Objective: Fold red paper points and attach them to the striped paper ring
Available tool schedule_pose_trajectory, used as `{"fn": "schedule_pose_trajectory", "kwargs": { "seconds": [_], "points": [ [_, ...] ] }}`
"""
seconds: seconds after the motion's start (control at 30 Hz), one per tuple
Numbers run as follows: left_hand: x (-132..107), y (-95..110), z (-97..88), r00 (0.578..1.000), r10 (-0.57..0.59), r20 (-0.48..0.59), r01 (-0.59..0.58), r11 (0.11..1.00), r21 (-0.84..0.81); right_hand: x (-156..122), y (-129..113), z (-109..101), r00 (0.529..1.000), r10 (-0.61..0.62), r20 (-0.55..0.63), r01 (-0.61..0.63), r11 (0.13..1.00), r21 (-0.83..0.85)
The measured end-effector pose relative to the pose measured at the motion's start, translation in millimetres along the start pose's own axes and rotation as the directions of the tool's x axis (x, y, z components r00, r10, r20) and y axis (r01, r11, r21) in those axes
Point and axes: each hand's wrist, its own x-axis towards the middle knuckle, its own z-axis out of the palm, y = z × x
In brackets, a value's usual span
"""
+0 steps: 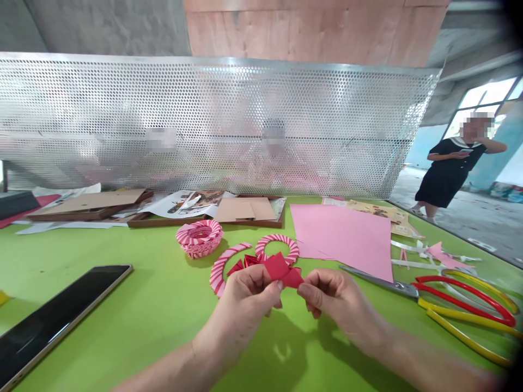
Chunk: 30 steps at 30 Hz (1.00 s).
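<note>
A folded piece of red paper is held up over the green table between my two hands. My left hand pinches its left and lower part between thumb and fingers. The fingertips of my right hand close on its right corner. Just behind lie more red folded paper pieces, partly hidden by my left hand. A pink-and-white striped paper ring lies flat past the red paper. Left of it is a curved striped strip, its lower end near my left hand. Farther left stands a stack of striped rings.
Large scissors with red and yellow handles lie at right, beside a pink paper sheet and paper scraps. A tablet-like dark device rests at left. Cardboard and frames line a perforated metal screen. A person stands beyond.
</note>
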Motion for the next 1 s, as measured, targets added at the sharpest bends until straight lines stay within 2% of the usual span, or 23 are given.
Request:
{"fn": "schedule_pose_trajectory", "kwargs": {
  "seconds": [0.07,0.13,0.23,0.3,0.33,0.47,0.53,0.77,1.0],
  "points": [
    [2,0,-2.9,0.999,0.030,-0.032,-0.031,0.999,-0.021,0,-3,-3,0.998,-0.031,-0.059,0.030,0.999,-0.021],
    [2,0,-3.5,1.000,0.020,-0.008,-0.020,0.999,-0.026,-2,-7,-5,0.992,-0.070,-0.106,0.065,0.997,-0.045],
    [-2,2,0.2,0.977,-0.082,0.198,0.082,0.997,0.009,-5,-12,-4,0.998,-0.058,-0.037,0.056,0.997,-0.051],
    [-4,3,3.5,0.954,-0.121,0.274,0.117,0.993,0.029,-7,-12,0,0.998,-0.035,0.056,0.038,0.998,-0.059],
    [-5,3,4.7,0.957,-0.122,0.265,0.118,0.992,0.034,-8,-11,2,0.996,-0.035,0.080,0.041,0.997,-0.068],
    [-6,2,6.2,0.991,-0.082,0.107,0.077,0.996,0.043,-7,-6,7,0.996,-0.047,0.079,0.053,0.996,-0.072],
    [-6,3,5.8,0.995,-0.064,0.077,0.060,0.997,0.047,-6,-5,7,0.996,-0.022,0.083,0.026,0.998,-0.049],
    [-5,2,3.4,0.991,-0.049,0.123,0.050,0.999,0.000,-5,-8,6,0.998,0.023,0.060,-0.021,0.999,-0.028],
    [-3,-3,0.8,0.993,-0.055,0.105,0.057,0.998,-0.018,-5,-7,7,0.998,0.025,0.054,-0.023,0.999,-0.025]
  ]
}}
